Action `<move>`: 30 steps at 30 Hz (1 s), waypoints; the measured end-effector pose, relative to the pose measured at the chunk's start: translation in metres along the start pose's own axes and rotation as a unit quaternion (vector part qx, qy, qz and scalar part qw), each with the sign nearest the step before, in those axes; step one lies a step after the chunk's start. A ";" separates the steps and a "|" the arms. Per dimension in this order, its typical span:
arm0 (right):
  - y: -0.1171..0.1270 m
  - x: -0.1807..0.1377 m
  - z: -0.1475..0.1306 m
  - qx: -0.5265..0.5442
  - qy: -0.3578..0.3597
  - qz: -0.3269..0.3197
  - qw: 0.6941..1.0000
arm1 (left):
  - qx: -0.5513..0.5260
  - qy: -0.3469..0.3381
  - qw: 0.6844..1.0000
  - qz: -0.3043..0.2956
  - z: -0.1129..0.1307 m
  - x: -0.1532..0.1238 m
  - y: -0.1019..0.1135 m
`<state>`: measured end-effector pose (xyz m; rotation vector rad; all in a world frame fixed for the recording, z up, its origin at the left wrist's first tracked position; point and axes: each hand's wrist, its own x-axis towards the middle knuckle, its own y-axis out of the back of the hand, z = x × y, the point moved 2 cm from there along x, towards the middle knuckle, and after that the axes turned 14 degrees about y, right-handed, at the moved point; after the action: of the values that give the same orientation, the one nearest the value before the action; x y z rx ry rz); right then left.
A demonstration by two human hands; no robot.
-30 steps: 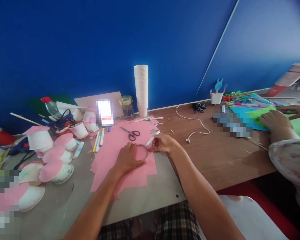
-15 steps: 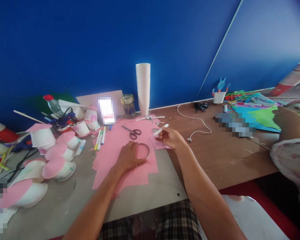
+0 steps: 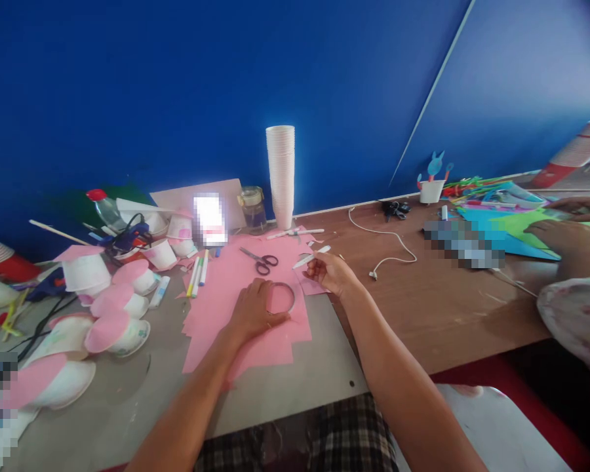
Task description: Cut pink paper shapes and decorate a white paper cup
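My left hand (image 3: pixel 255 307) is curved around the left side of a thin round ring (image 3: pixel 294 298), thumb at its lower edge. The ring lies flat on pink paper sheets (image 3: pixel 216 334), and the paper shows through its middle. Just to the right, my right hand (image 3: pixel 329 270) pinches a slim white marker (image 3: pixel 303 261), whose tip points left. My fingers cover part of the marker. Scissors (image 3: pixel 261 262) with dark handles lie partly spread on the paper beyond my left hand. Several capped markers (image 3: pixel 196 275) rest on the paper's left edge.
Paper cups with pink paper (image 3: pixel 111 331) crowd the left side. A tall stack of white cups (image 3: pixel 281 177) stands by the wall, near a jar (image 3: pixel 252 208) and a bright screen (image 3: pixel 210 219). A white cable (image 3: pixel 383 233) lies right. Another person's hand (image 3: pixel 555 236) touches green paper.
My right hand and the marker have shifted slightly left, nearer the ring. My left hand stays on the ring. At the right, the other person's hands have moved over the green paper.
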<state>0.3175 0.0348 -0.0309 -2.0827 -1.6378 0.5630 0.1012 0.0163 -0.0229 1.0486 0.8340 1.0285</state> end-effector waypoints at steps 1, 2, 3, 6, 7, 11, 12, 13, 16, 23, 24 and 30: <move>-0.001 0.000 0.000 -0.006 0.012 0.001 1.000 | 0.001 -0.001 1.000 0.001 0.000 0.000 0.000; -0.001 0.000 0.001 -0.012 0.025 0.003 1.000 | 0.001 -0.002 1.000 0.002 0.000 0.000 0.000; -0.002 -0.001 0.001 -0.020 0.039 0.005 0.999 | 0.001 -0.005 1.000 0.004 0.000 0.000 0.000; -0.007 -0.002 0.003 -0.044 0.081 0.008 0.996 | -0.001 -0.013 1.000 0.006 0.000 0.000 0.000; -0.008 -0.002 0.004 -0.056 0.098 0.005 0.994 | -0.002 -0.012 1.000 0.005 0.001 -0.001 0.000; -0.015 -0.005 0.008 -0.132 0.170 -0.019 0.976 | -0.005 -0.005 1.000 0.003 0.001 -0.001 0.001; -0.016 -0.005 0.009 -0.154 0.183 -0.024 0.971 | -0.007 -0.005 1.000 0.003 0.002 -0.002 0.001; -0.017 -0.005 0.011 -0.175 0.192 -0.027 0.965 | -0.009 -0.007 1.000 0.005 0.002 -0.002 0.002; -0.020 -0.005 0.017 -0.235 0.219 -0.042 0.946 | -0.012 -0.009 1.000 0.007 0.003 -0.002 0.002; -0.022 -0.004 0.032 -0.318 0.235 -0.070 0.916 | -0.017 -0.001 1.000 0.014 0.003 -0.003 0.001; -0.022 -0.004 0.033 -0.325 0.234 -0.070 0.914 | -0.017 0.000 1.000 0.014 0.003 -0.003 0.001; -0.023 -0.004 0.035 -0.352 0.225 -0.076 0.905 | -0.017 0.001 1.000 0.012 0.002 -0.004 0.001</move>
<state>0.2788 0.0390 -0.0471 -2.2634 -1.8413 -0.6265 0.1017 0.0121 -0.0207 1.0312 0.8051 1.0596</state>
